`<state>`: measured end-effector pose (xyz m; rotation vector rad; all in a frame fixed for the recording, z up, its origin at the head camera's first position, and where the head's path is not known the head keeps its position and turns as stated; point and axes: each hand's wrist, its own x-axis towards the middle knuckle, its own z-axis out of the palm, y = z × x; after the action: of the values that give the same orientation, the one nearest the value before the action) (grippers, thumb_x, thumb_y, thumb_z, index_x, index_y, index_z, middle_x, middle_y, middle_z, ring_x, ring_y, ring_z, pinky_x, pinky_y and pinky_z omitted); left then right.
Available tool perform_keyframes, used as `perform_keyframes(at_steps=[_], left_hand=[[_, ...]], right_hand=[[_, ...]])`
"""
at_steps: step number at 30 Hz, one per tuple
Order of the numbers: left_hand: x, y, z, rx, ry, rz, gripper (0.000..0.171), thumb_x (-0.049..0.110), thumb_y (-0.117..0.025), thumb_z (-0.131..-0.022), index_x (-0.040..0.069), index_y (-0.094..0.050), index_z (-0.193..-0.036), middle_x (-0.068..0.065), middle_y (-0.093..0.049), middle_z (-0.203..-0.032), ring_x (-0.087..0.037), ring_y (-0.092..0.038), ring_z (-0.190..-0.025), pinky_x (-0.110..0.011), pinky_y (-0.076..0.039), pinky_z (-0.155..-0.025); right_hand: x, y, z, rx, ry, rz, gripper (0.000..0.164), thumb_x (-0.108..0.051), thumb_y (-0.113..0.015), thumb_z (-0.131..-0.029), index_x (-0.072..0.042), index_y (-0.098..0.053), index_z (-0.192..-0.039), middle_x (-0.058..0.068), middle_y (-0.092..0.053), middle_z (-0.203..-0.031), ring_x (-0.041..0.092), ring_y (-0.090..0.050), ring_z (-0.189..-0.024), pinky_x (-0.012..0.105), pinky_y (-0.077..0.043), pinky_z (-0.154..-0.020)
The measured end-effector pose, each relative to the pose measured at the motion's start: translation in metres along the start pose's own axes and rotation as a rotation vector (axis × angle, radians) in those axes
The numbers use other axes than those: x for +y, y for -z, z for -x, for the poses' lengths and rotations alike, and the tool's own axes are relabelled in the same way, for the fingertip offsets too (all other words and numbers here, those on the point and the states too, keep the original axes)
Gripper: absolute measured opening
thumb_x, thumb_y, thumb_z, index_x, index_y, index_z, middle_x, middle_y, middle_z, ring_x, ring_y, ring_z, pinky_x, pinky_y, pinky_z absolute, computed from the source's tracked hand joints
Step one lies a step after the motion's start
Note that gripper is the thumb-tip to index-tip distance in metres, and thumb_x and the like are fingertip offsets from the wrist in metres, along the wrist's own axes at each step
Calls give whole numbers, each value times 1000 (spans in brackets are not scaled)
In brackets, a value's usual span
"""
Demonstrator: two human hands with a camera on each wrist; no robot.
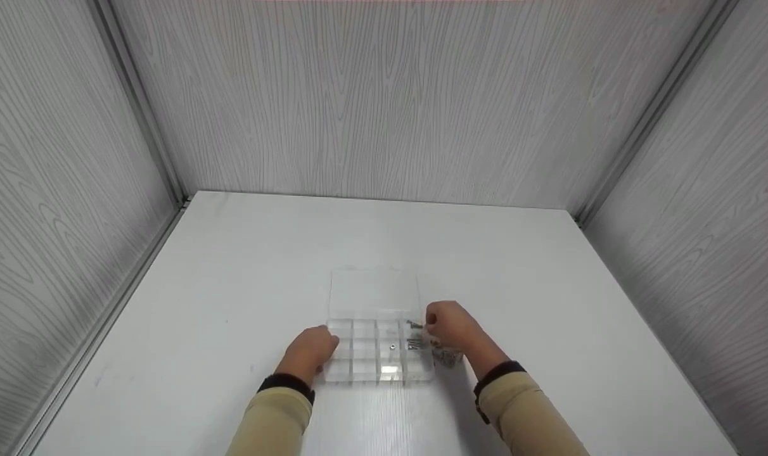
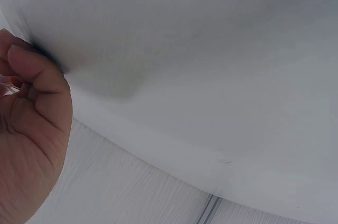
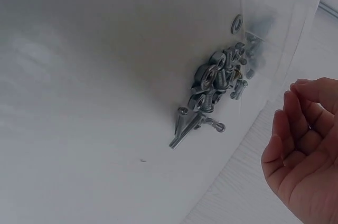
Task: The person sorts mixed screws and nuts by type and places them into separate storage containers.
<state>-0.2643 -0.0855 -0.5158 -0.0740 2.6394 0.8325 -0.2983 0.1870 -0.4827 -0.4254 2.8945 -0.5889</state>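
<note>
A clear plastic compartment box [image 1: 364, 359] lies on the white table, its transparent lid [image 1: 374, 292] folded back on the far side. My left hand [image 1: 310, 347] grips the box's left edge between thumb and curled fingers. Over the right edge is my right hand [image 1: 450, 324], thumb tip meeting forefinger tip; nothing shows between them. Small screws [image 1: 414, 344] lie in right-column compartments, and one nut [image 1: 392, 347] sits in the column beside it. Just outside the box's right wall, a pile of mixed nuts, screws and washers [image 3: 211, 78] rests on the table, partly under my right hand.
The white table [image 1: 244, 253] stretches around the box on all sides. Grey wood-grain panels [image 1: 371, 101] enclose it at the back, left and right. A single washer [image 3: 237, 24] lies at the pile's edge, against the clear plastic wall.
</note>
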Motion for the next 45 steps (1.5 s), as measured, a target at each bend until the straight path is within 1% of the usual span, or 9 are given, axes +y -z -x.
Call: perform_keyframes(at_steps=[7,11,16,20,23,27,31,35,45], left_hand=[[-1,-2,-3,3,16,-4,45,22,-40,-93,-8,-45,-127,-19,-56,-108,-22,-51,-55,-30,-43,-49],[1,0,-3,-5,13,-5,46,22,-40,-93,-9,-44,-126,-20,-56,-108,-21,-51,-57,-29,-43,-49],[2,2,-2,-2,19,-14,46,23,-40,-94,-9,-43,-127,-20,-56,-108,-22,-51,-58,-30,-43,-49],[2,1,-2,5,22,-8,47,23,-41,-93,-9,-43,-127,-20,-56,-107,-21,-50,-55,-29,-42,-47],[2,0,-2,12,12,-9,44,22,-41,-92,-9,-47,-123,-19,-58,-99,-20,-50,-54,-29,-42,-46],[1,-1,-1,24,-7,-31,40,21,-42,-91,-8,-52,-116,-17,-58,-91,-22,-51,-58,-31,-43,-51],[1,0,0,29,-22,-46,38,20,-42,-91,-9,-53,-113,-17,-58,-91,-24,-52,-63,-32,-44,-56],[2,1,2,34,-26,-52,40,21,-43,-91,-10,-51,-116,-18,-58,-93,-24,-52,-64,-33,-44,-58],[2,1,1,-22,27,32,43,19,-39,-92,-7,-46,-125,-16,-56,-94,-14,-41,-43,-25,-37,-41]], right_hand=[[18,3,-6,67,-112,6,10,-4,-58,-83,-9,-58,-74,1,-55,-70,16,-52,-66,32,-45,-59],[28,2,-7,96,-162,-4,7,-4,-59,-83,-8,-57,-76,2,-55,-72,18,-52,-68,33,-46,-61],[33,-3,-10,81,-224,15,5,-8,-60,-84,-5,-58,-80,4,-56,-73,19,-54,-70,33,-47,-63],[32,-9,-11,53,-252,79,10,-13,-60,-86,-5,-59,-81,5,-56,-73,20,-55,-70,34,-48,-64],[32,-14,-11,62,-272,121,12,-15,-59,-87,-5,-60,-81,5,-56,-73,20,-54,-70,34,-48,-65],[32,-19,-11,75,-305,142,13,-17,-59,-88,-5,-60,-82,5,-56,-74,20,-55,-72,34,-48,-67],[31,-23,-12,72,-320,175,15,-18,-59,-88,-3,-63,-89,7,-58,-79,21,-56,-76,34,-49,-70],[30,-25,-13,61,-321,193,18,-16,-60,-87,-1,-63,-95,10,-59,-83,22,-57,-78,35,-49,-73],[35,-19,-9,58,-271,232,13,-11,-60,-85,0,-60,-93,10,-58,-83,24,-57,-81,36,-49,-76]])
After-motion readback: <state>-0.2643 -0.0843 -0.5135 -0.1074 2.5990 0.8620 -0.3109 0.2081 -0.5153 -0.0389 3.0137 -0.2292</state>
